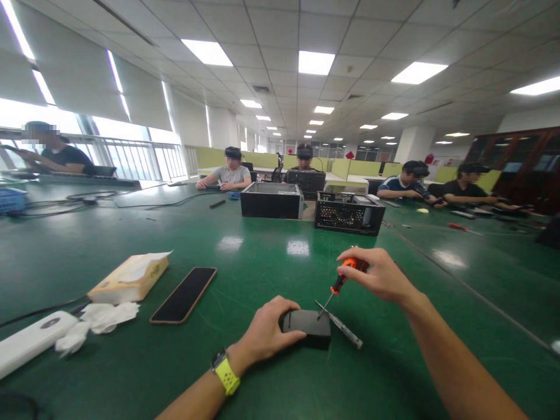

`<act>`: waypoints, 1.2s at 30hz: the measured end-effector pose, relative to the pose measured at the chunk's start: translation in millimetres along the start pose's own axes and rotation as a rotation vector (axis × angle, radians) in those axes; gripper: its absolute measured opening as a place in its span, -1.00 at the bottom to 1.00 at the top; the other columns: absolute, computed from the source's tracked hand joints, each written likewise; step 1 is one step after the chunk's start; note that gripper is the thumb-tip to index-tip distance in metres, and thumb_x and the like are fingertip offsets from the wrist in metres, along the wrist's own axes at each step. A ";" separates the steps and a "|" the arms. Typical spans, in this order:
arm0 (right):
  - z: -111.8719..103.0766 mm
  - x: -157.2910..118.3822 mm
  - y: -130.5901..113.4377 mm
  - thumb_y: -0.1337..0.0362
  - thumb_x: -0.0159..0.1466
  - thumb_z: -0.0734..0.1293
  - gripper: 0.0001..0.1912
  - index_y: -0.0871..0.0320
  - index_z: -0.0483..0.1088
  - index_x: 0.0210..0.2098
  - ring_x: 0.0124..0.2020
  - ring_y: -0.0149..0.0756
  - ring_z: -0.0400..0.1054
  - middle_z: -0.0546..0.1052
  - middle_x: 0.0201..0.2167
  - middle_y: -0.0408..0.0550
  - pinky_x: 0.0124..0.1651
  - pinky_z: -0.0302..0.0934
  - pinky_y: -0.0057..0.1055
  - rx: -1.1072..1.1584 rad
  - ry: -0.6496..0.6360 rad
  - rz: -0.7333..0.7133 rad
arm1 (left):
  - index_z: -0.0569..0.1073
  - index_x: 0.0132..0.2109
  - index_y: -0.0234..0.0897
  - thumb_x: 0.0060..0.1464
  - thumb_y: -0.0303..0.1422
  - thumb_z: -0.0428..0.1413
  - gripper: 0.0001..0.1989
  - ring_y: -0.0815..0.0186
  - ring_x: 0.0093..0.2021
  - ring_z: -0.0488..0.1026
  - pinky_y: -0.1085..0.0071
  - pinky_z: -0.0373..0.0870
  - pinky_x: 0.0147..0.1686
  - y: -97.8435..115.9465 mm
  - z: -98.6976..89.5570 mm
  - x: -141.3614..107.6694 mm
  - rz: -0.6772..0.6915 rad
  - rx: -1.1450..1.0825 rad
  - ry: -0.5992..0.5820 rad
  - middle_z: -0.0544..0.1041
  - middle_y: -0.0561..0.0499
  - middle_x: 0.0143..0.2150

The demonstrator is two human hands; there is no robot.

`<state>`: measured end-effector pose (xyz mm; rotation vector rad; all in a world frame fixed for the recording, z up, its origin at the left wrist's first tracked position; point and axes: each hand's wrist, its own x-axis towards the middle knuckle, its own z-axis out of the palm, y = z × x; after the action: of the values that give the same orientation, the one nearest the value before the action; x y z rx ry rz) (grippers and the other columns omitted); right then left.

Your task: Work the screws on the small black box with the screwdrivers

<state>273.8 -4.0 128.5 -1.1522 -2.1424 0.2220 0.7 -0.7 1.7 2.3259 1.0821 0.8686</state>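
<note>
A small black rectangular box [310, 326] lies on the green table, its kind unclear to me. My left hand [273, 326] grips its left end, thumb at the front and fingers behind. Above and to the right, my right hand [371, 269] is closed around the handle of an orange and black screwdriver [339, 282]. The shaft slants down to the left, and its tip meets the top of the box near the right end. Just behind and right of the box lies a second, thin screwdriver [343, 331] with a clear handle, held by neither hand.
Left of my hands lie a smartphone [184, 295], a tissue pack [131, 277], crumpled tissues [102, 318] and a white device [37, 338]. Farther back stand two computer cases [272, 204], [347, 219]. Several people sit around the table. A red screwdriver [458, 226] lies at the right.
</note>
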 end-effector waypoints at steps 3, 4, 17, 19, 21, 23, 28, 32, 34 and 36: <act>-0.4 0.1 1.2 0.10 0.26 0.37 -0.75 0.17 0.52 -0.24 -0.54 -0.42 0.29 0.52 -0.50 -0.14 -0.46 0.15 -0.49 0.010 0.009 0.010 | 0.52 -0.07 -0.25 -0.01 -0.17 0.32 -0.61 0.18 -0.19 0.46 0.32 0.35 -0.16 -0.7 -1.8 0.9 0.029 0.004 -0.017 0.54 -0.04 -0.17; -0.3 0.2 1.6 0.11 0.26 0.37 -0.75 0.17 0.52 -0.24 -0.55 -0.42 0.29 0.52 -0.51 -0.14 -0.47 0.15 -0.49 0.011 0.012 0.012 | 0.52 -0.08 -0.25 -0.01 -0.16 0.32 -0.62 0.18 -0.19 0.46 0.32 0.35 -0.16 -0.7 -2.5 1.3 0.035 0.004 -0.025 0.54 -0.05 -0.17; 0.2 0.8 5.5 0.12 0.27 0.36 -0.77 0.16 0.52 -0.24 -0.55 -0.41 0.30 0.52 -0.51 -0.13 -0.47 0.16 -0.48 -0.028 -0.003 -0.005 | 0.54 -0.05 -0.24 0.05 -0.15 0.27 -0.64 0.17 -0.17 0.46 0.29 0.38 -0.14 -0.3 -3.7 1.1 0.097 0.016 -0.027 0.57 -0.06 -0.16; 0.9 0.5 4.7 0.10 0.27 0.36 -0.75 0.16 0.52 -0.23 -0.55 -0.40 0.30 0.53 -0.50 -0.13 -0.46 0.16 -0.48 -0.042 -0.001 -0.023 | 0.54 -0.05 -0.24 0.06 -0.16 0.27 -0.65 0.17 -0.17 0.46 0.29 0.38 -0.14 -0.3 -3.7 0.5 0.103 0.023 -0.026 0.57 -0.06 -0.16; 2.3 0.1 3.8 0.07 0.26 0.37 -0.74 0.14 0.53 -0.23 -0.54 -0.40 0.31 0.54 -0.48 -0.13 -0.44 0.15 -0.48 -0.074 0.012 -0.051 | 0.53 -0.05 -0.24 0.08 -0.15 0.26 -0.65 0.18 -0.18 0.46 0.30 0.38 -0.14 -0.7 -3.5 0.1 0.114 0.032 -0.025 0.57 -0.06 -0.16; 4.7 -0.2 2.7 0.04 0.24 0.38 -0.72 0.13 0.53 -0.24 -0.54 -0.39 0.32 0.53 -0.51 -0.14 -0.43 0.13 -0.46 -0.120 0.028 -0.071 | 0.53 -0.04 -0.24 0.10 -0.13 0.24 -0.65 0.18 -0.18 0.46 0.31 0.39 -0.15 -1.4 -3.4 0.0 0.127 0.047 -0.024 0.58 -0.06 -0.17; 7.8 -0.5 -3.2 0.06 0.26 0.37 -0.71 0.13 0.52 -0.17 -0.50 -0.37 0.35 0.55 -0.47 -0.12 -0.39 0.14 -0.44 -0.150 0.019 -0.086 | 0.54 -0.04 -0.24 0.12 -0.08 0.21 -0.62 0.17 -0.17 0.48 0.31 0.40 -0.15 -1.8 -4.3 0.8 0.143 0.098 -0.027 0.59 -0.08 -0.16; 1.8 -2.5 -10.3 0.26 0.29 0.30 -0.70 0.12 0.44 0.00 -0.35 -0.35 0.42 0.58 -0.22 -0.04 -0.35 0.22 -0.47 -0.050 -0.068 -0.113 | 0.54 -0.04 -0.24 0.12 -0.06 0.21 -0.61 0.16 -0.17 0.49 0.32 0.40 -0.15 -1.6 -5.2 2.2 0.146 0.143 -0.037 0.60 -0.08 -0.15; -1.2 -3.8 -11.9 0.29 0.26 0.30 -0.66 0.11 0.42 0.04 -0.35 -0.35 0.42 0.58 -0.23 -0.06 -0.36 0.23 -0.48 -0.030 -0.097 -0.101 | 0.54 -0.04 -0.24 0.12 -0.05 0.20 -0.60 0.15 -0.17 0.49 0.32 0.40 -0.17 -2.6 -5.4 3.0 0.155 0.169 -0.046 0.60 -0.08 -0.15; -2.3 -4.7 -11.8 0.23 0.23 0.36 -0.64 0.12 0.43 0.02 -0.46 -0.38 0.37 0.55 -0.40 -0.13 -0.41 0.18 -0.48 -0.060 -0.088 -0.073 | 0.54 -0.03 -0.24 0.09 -0.02 0.22 -0.56 0.15 -0.18 0.50 0.33 0.39 -0.19 -4.5 -5.8 3.8 0.161 0.189 -0.058 0.61 -0.08 -0.16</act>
<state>269.1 -15.0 133.1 -1.1142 -2.2780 0.1793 -3.7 5.7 4.5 2.6079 1.0026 0.7802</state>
